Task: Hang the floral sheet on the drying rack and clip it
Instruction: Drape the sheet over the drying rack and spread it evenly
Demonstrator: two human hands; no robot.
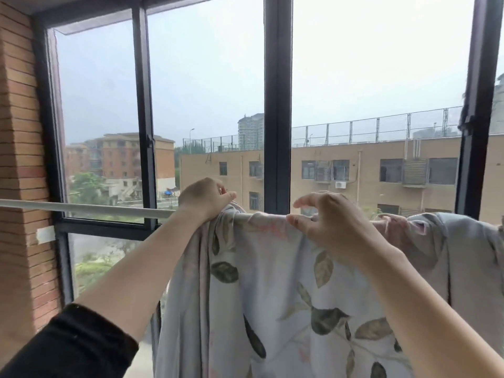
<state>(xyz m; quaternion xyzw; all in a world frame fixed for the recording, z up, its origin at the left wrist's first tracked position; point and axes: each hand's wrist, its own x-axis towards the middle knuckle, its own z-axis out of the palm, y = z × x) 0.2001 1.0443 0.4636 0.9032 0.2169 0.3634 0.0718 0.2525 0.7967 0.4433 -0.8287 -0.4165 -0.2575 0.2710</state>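
your black sleeve leads up to your left hand, gripping the sheet at its left end on the rail. your right hand rests on the top fold; pinching or not, can't tell. the rail runs sideways, bare past your left hand.

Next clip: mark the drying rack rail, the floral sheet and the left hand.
drying rack rail [95, 208]: head view, bare white stretch at its left part.
floral sheet [272, 282]: head view, leaf-printed panel hanging below the rail.
left hand [203, 199]: head view, back of the hand.
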